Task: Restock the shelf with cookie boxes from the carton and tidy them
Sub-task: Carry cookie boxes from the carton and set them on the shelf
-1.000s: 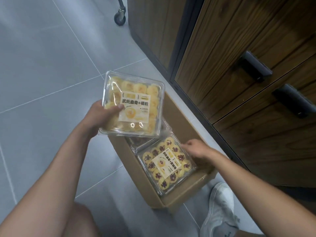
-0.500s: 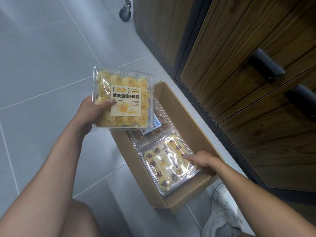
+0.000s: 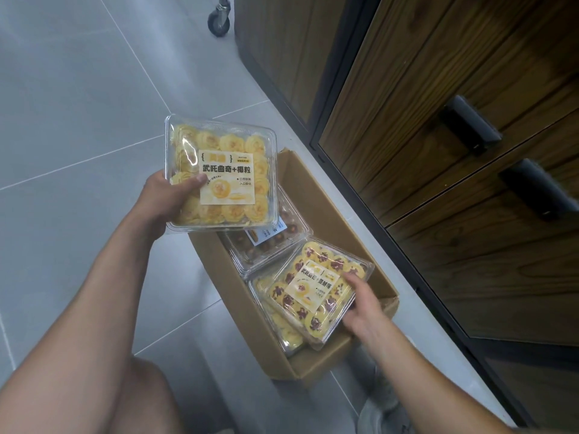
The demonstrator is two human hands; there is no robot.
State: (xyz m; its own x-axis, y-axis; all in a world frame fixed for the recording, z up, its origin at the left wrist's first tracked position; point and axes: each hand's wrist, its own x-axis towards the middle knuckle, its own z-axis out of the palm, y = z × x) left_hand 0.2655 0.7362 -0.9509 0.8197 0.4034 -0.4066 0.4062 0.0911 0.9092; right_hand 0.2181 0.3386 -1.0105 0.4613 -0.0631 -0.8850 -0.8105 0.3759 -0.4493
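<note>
An open brown carton (image 3: 326, 195) stands on the grey tiled floor beside a wooden cabinet. My left hand (image 3: 166, 198) grips a clear box of plain yellow cookies (image 3: 222, 173) by its left edge, held above the carton's far left corner. My right hand (image 3: 360, 308) grips the right edge of a clear box of cookies with dark red bits (image 3: 316, 286), tilted up out of the carton's near end. Under it lies another box of yellow cookies (image 3: 282, 327). A further clear box (image 3: 266, 245) lies flat in the carton's middle.
The wooden cabinet (image 3: 438, 120) with dark handles (image 3: 470, 126) rises close on the right of the carton. A caster wheel (image 3: 219, 17) stands on the floor at the top. My white shoe (image 3: 376, 411) is just in front of the carton, my knee at bottom left.
My right hand has taken hold of the red-dotted box and tilted it up out of the carton, uncovering a yellow box below. My left hand keeps the plain cookie box aloft.
</note>
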